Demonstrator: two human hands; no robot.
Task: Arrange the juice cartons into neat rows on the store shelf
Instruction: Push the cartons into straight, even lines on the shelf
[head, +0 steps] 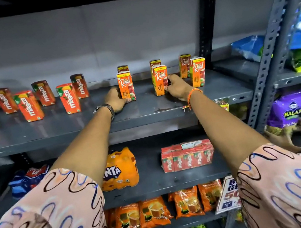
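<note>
On the grey metal shelf (69, 126) at chest height, the person's left hand (115, 101) grasps the base of one front Real carton (126, 86), fingers wrapped round it. At three o'clock from it, the right hand (178, 88) grips a second Real carton (160, 80). These glossy orange cardboard boxes stand upright in three short pairs, seemingly nearly ordered. At nine o'clock, the red Maaza cartons (45, 96) stand staggered and unevenly spaced, likely still needing straightening.

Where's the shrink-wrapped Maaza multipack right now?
In the head view, the Maaza multipack sits on the shelf below the loose cartons, right of centre, beside the orange Fanta pack and under the right forearm.
</note>
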